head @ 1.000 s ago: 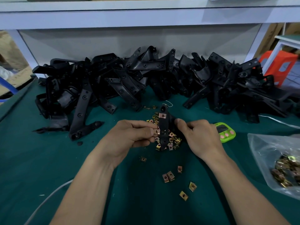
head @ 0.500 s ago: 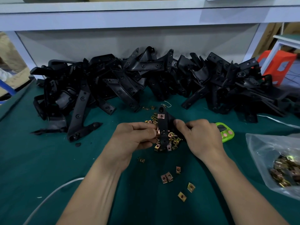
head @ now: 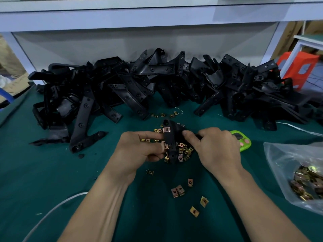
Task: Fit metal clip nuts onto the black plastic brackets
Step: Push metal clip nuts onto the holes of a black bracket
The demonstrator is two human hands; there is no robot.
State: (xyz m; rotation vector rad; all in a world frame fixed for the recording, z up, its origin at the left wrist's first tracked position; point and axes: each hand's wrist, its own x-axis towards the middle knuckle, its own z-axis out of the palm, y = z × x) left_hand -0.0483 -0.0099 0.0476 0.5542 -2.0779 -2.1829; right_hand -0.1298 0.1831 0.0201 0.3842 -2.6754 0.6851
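Note:
Both hands hold one black plastic bracket upright over the green mat. A copper-coloured clip nut sits on the bracket's upper end. My left hand pinches a second clip nut against the bracket's left edge at mid height. My right hand grips the bracket's right side. A small heap of loose clip nuts lies under and behind the bracket. Several more clip nuts are scattered nearer to me.
A long pile of black brackets runs along the back of the mat. A green timer lies behind my right hand. A clear plastic bag of clip nuts is at the right. A white cable crosses the near left.
Both hands stay on the bracket in nearly the same place. The left fingers have shifted slightly on the clip nut at the bracket's left edge.

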